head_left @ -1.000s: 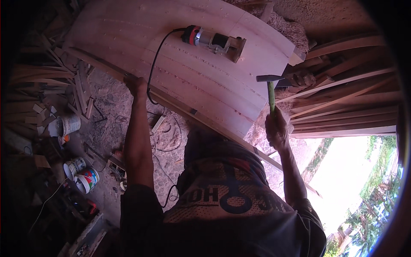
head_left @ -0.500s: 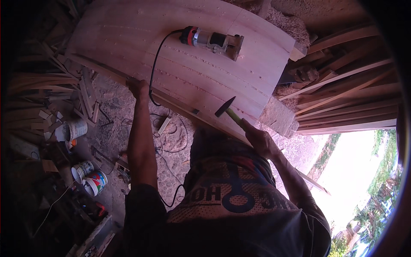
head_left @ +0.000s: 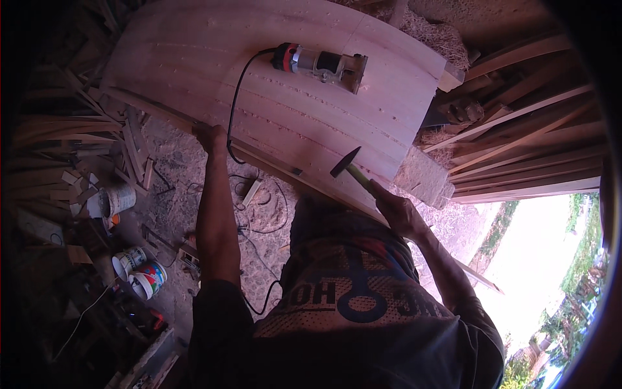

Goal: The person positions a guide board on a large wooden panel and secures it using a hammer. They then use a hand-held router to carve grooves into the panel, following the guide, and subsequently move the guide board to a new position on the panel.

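My right hand (head_left: 396, 207) is closed round the green handle of a hammer (head_left: 346, 163); its dark head is over the lower part of a pale curved wooden panel (head_left: 181, 45), near its near edge. My left hand (head_left: 211, 138) grips a long wooden strip (head_left: 272, 165) along that edge, its fingertips partly hidden. A handheld power router (head_left: 319, 65) with red, black and silver parts lies on the panel, its black cord (head_left: 236, 97) hanging over the edge beside my left hand.
Wood offcuts (head_left: 78, 129) pile up at left, with several buckets (head_left: 148, 280) below them. Long boards (head_left: 518, 129) are stacked at right above a bright opening (head_left: 531, 240). Cords and a small pale block (head_left: 251, 192) lie on the dusty floor.
The hammer has swung left and down from upright at the panel's right side to over its lower edge, little changed in the last half second. My left hand stays on the strip.
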Available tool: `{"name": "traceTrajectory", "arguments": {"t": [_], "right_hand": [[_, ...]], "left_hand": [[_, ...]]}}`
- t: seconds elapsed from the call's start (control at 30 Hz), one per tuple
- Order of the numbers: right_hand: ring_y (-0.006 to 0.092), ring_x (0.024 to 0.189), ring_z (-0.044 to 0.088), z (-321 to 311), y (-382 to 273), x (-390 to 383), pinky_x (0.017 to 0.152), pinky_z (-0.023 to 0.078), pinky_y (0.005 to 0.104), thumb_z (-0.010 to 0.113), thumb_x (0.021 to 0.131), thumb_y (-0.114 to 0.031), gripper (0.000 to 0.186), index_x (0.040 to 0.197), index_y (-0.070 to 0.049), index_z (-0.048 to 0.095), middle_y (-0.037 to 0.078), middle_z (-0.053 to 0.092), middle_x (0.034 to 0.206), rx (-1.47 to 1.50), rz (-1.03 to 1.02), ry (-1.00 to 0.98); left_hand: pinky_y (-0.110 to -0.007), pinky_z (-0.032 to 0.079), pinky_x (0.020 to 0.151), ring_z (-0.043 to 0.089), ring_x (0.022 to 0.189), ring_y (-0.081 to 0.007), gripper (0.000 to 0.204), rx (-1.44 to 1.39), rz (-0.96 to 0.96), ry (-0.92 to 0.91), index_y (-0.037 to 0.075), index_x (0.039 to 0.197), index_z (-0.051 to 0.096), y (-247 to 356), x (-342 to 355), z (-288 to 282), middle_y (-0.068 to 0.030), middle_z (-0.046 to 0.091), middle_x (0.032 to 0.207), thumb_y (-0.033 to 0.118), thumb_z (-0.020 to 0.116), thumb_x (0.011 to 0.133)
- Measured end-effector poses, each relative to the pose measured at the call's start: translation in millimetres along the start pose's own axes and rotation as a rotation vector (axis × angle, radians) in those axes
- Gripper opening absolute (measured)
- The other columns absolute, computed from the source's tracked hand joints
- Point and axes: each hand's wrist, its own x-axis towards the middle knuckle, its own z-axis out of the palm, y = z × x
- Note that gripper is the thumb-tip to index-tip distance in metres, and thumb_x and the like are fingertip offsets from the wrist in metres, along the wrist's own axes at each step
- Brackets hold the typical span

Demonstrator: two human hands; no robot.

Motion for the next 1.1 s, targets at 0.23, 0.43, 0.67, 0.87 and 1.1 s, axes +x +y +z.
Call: {"name": "traceTrajectory", "arguments": {"t": [0.23, 0.43, 0.67, 0.87, 1.1], "right_hand": [[0.0351, 0.115, 0.067, 1, -2, 2, 0.092, 0.056, 0.0388, 0.049, 0.103, -0.013, 0.05, 0.153, -0.012, 0.042, 0.019, 0.063, 0.133, -0.03, 0.036, -0.027], [0.0364, 0.114, 0.067, 4, 15, 2, 0.089, 0.056, 0.0403, 0.049, 0.102, -0.014, 0.051, 0.152, -0.012, 0.043, 0.021, 0.063, 0.132, -0.049, -0.175, -0.017], [0.0364, 0.107, 0.068, 8, 22, 3, 0.088, 0.056, 0.0427, 0.055, 0.1, -0.014, 0.057, 0.154, -0.011, 0.039, 0.02, 0.066, 0.127, -0.04, -0.209, -0.056], [0.0393, 0.091, 0.068, 10, -3, 12, 0.081, 0.057, 0.0482, 0.072, 0.088, -0.021, 0.081, 0.158, -0.02, 0.032, 0.019, 0.065, 0.105, -0.203, -0.142, -0.03], [0.0394, 0.076, 0.069, 41, -13, 4, 0.066, 0.057, 0.0495, 0.073, 0.084, -0.017, 0.095, 0.161, -0.023, 0.018, 0.017, 0.066, 0.097, -0.482, -0.052, -0.039]], "left_hand": [[-0.055, 0.045, 0.106, 0.055, 0.12, -0.052, 0.063, 0.034, 0.034, 0.026, -0.011, 0.132, 0.031, -4, 2, -1, -0.0368, 0.052, 0.127, 0.005, 0.06, 0.078], [-0.049, 0.047, 0.107, 0.054, 0.126, -0.047, 0.062, 0.03, -0.049, -0.01, -0.009, 0.136, 0.03, -2, 1, -1, -0.0344, 0.049, 0.135, 0.005, 0.056, 0.082], [-0.049, 0.048, 0.107, 0.055, 0.125, -0.0463, 0.063, 0.027, -0.065, -0.019, -0.008, 0.137, 0.029, 3, -5, 1, -0.0345, 0.05, 0.134, 0.006, 0.056, 0.082], [-0.048, 0.045, 0.11, 0.054, 0.126, -0.0476, 0.067, -0.025, -0.017, 0.093, -0.009, 0.139, 0.029, -8, -1, 10, -0.0342, 0.048, 0.136, 0.005, 0.056, 0.08], [-0.052, 0.035, 0.115, 0.04, 0.133, -0.0488, 0.077, -0.176, 0.161, 0.057, -0.009, 0.146, 0.028, -38, 54, 3, -0.0346, 0.041, 0.141, 0.007, 0.061, 0.078]]}}
